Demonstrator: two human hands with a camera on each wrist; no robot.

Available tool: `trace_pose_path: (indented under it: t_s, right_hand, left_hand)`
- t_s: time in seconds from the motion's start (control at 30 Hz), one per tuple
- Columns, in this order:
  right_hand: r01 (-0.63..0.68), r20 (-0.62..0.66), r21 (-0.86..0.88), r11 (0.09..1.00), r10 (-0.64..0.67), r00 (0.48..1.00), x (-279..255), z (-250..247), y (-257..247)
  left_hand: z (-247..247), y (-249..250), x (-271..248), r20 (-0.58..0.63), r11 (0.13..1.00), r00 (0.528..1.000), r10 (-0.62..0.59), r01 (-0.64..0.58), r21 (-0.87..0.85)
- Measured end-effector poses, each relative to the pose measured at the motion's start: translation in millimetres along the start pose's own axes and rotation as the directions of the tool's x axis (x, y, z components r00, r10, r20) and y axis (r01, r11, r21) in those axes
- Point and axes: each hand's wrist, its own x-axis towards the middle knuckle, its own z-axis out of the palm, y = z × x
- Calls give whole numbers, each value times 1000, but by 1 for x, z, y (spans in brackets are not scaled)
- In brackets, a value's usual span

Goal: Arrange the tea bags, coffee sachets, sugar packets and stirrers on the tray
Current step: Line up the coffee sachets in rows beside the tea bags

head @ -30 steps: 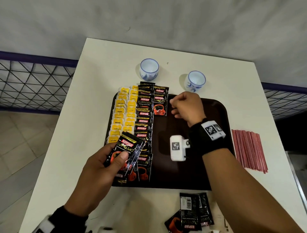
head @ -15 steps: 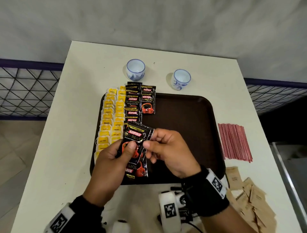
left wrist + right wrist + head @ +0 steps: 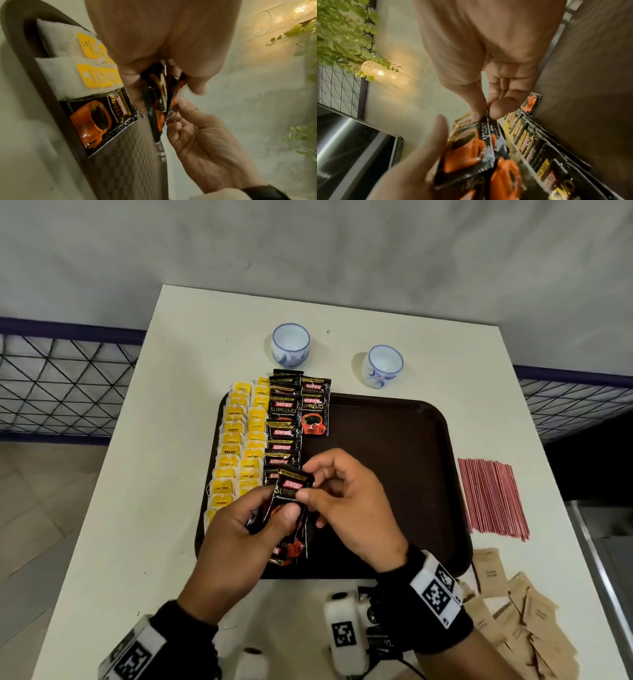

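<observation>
Tray [image 3: 394, 440]: dark brown, rounded corners, checkered inner surface; sits on a white tabletop [image 3: 164, 474].

Tea bags [image 3: 239, 446]: white with yellow tags, two overlapping columns along the tray's left edge, the far ones lapping over the rim.

Coffee sachets, laid [image 3: 284, 426]: black Kopiko Supremo packets, one overlapping column just right of the tea bags. A second column is begun beside it with two sachets [image 3: 315, 409] at the far end.

Coffee sachets, held [image 3: 291, 505]: a small fanned stack above the tray's near-left part, upright and tilted. The left hand [image 3: 239, 542] grips its lower portion, thumb across the front and fingers curled behind. The right hand [image 3: 349, 508] pinches the upper right edge of the front sachet between thumb and forefinger, remaining fingers loosely curled. In the right wrist view the pinch [image 3: 488, 108] sits on the top edge of one sachet; in the left wrist view the stack [image 3: 159, 102] is seen edge-on.

Stirrers [image 3: 493, 498]: red, a flat bundle lying parallel on the tabletop just right of the tray, off it.

Sugar packets [image 3: 524, 621]: brown paper, a loose heap at the near-right corner of the tabletop, off the tray.

Cups [image 3: 291, 344]: two small white ones with blue pattern, upright beyond the tray's far edge, the second [image 3: 385, 364] to the right.

Both wrists carry black bands with printed marker tags.
</observation>
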Motion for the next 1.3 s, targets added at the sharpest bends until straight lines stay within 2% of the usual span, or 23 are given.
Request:
trace_pose_path:
  t_s: [0.07, 0.13, 0.3, 0.47, 0.53, 0.63, 0.7, 0.77, 0.87, 0.97, 1.03, 1.1, 1.17, 1.23, 1.27, 1.3]
  right_hand:
    - [27, -13, -39, 999, -27, 1000, 0, 1, 0]
    - [29, -7, -89, 996, -30, 1000, 0, 2, 2]
    - [50, 30, -196, 979, -45, 999, -5, -4, 3]
    - [154, 62, -247, 957, -143, 988, -13, -8, -3]
    - [198, 75, -290, 936, -184, 980, -14, -7, -4]
    - [266, 92, -353, 897, -249, 964, -17, -6, 0]
    - [357, 109, -409, 840, -344, 933, -19, -6, 6]
    - [470, 164, -481, 740, -450, 878, -20, -3, 11]
    - [594, 280, -553, 584, -542, 792, -22, -1, 13]
    - [689, 340, -498, 527, -611, 714, -21, -3, 14]
    - [717, 349, -459, 525, -635, 689, -22, -5, 12]
    - [690, 286, -433, 581, -637, 716, -25, -11, 4]
    - [582, 47, -317, 749, -601, 798, -28, -28, -8]
    - [456, -203, -137, 879, -475, 856, -27, -50, -19]
    - [390, -227, -85, 917, -399, 888, -25, -58, -22]
    - [315, -183, -68, 947, -322, 929, -22, -62, -22]
  left_hand:
    - [0, 0, 0, 53, 976, 993, -101, 109, -188]
    - [-1, 1, 3, 86, 894, 971, -224, 240, -379]
    - [-4, 7, 7, 132, 886, 948, -290, 318, -338]
    - [-2, 10, 7, 136, 798, 927, -351, 372, -474]
    - [-1, 14, 7, 163, 798, 914, -371, 404, -447]
    - [-1, 19, 11, 120, 782, 877, -466, 472, -408]
    - [-2, 22, 12, 118, 767, 843, -525, 529, -364]
    - [-3, 24, 12, 126, 783, 836, -534, 545, -300]
    - [-3, 24, 11, 114, 812, 837, -535, 547, -205]
    - [-4, 26, 9, 113, 794, 820, -561, 571, -209]
    - [-4, 25, 8, 110, 778, 814, -570, 578, -246]
    - [-9, 22, 8, 46, 819, 840, -541, 539, -199]
    - [-19, 17, 9, -52, 892, 891, -450, 447, -60]
    - [-29, 16, 9, -113, 935, 934, -340, 349, 68]
    - [-30, 16, 8, -109, 941, 949, -296, 309, 134]
    - [-28, 16, 6, -76, 942, 962, -261, 271, 199]
